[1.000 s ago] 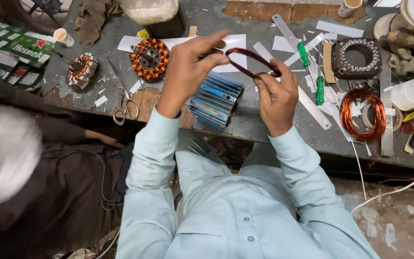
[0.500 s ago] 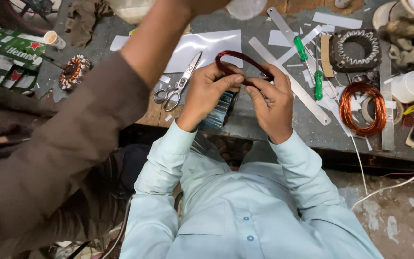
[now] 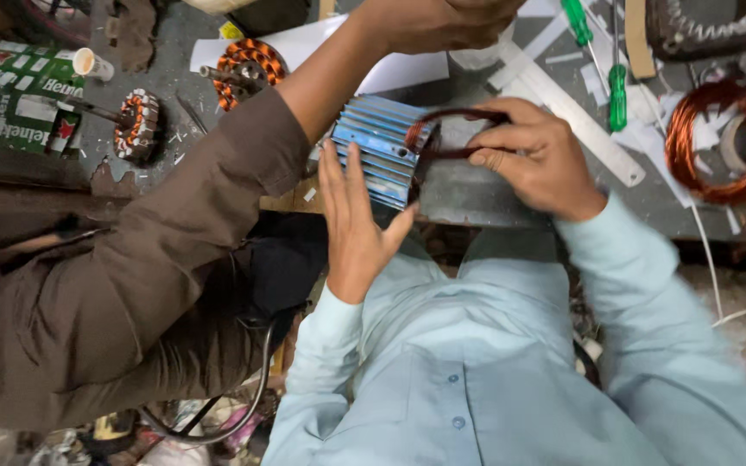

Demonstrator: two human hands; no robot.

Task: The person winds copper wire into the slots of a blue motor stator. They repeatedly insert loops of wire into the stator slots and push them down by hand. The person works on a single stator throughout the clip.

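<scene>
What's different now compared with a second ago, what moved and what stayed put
The left hand let go of the dark wire coil and now lies flat against the blue finned motor housing. A co-worker's brown-sleeved arm has reached across the bench. The right hand still holds the coil at the housing; the copper wire bundle stays put.

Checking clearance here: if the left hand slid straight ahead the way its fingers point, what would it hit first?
The left hand already lies against the blue finned motor housing; beyond that, probably the co-worker's forearm crossing above, though depth is unclear.

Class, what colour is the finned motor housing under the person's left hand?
Blue, with ribbed fins: the finned motor housing in the head view.
</scene>
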